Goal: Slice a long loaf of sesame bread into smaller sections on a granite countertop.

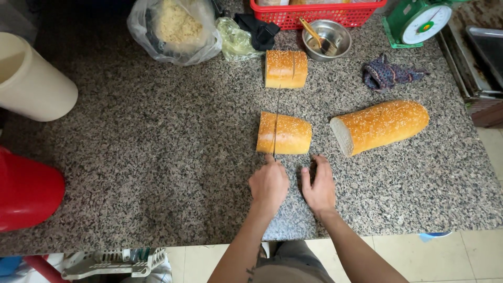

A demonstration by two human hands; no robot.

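A short piece of sesame-topped bread (288,134) lies on the speckled granite counter (157,157). A thin knife blade (276,105), seen edge-on, cuts down through its left end. My left hand (269,183) is shut on the knife handle just in front of the bread. My right hand (318,187) rests on the counter beside it, fingers pointing at the bread's near right corner and holding nothing. A second cut piece (285,68) lies further back. The long remaining loaf (382,126) lies to the right, cut face towards the middle.
At the back stand a steel bowl with a spoon (327,39), a red basket (314,14), a green scale (419,21), a crumpled cloth (390,73) and a plastic bag of crumbs (175,29). A cream bucket (31,78) and a red container (26,188) sit at the left.
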